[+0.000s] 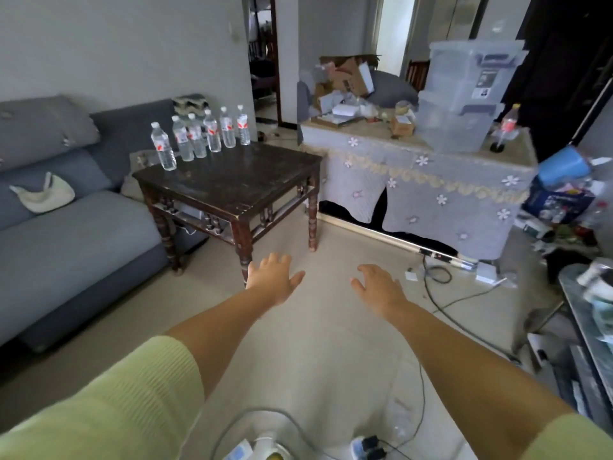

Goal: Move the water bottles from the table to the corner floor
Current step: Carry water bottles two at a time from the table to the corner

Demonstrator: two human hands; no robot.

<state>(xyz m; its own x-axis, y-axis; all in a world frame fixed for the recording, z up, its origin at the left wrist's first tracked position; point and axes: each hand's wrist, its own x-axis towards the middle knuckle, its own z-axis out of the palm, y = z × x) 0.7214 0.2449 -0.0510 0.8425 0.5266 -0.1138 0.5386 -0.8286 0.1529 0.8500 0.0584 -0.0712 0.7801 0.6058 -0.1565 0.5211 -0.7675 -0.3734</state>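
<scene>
Head camera looks down on both bare arms stretched forward over the pale floor [315, 343], yellow-green sleeves [109, 403] pushed up. Left hand [272, 277] has its fingers spread and relaxed, holding nothing; right hand [378, 287] is likewise spread and empty. Six clear plastic water bottles with white caps and red-and-white labels [199, 136] stand upright in a loose row along the far left edge of the dark carved wooden square table [238, 180], the nearest one at its left corner. Both hands hang short of the table's near corner, well apart from the bottles. Beside the table's left edge sits a grey-blue fabric sofa [66, 227]
</scene>
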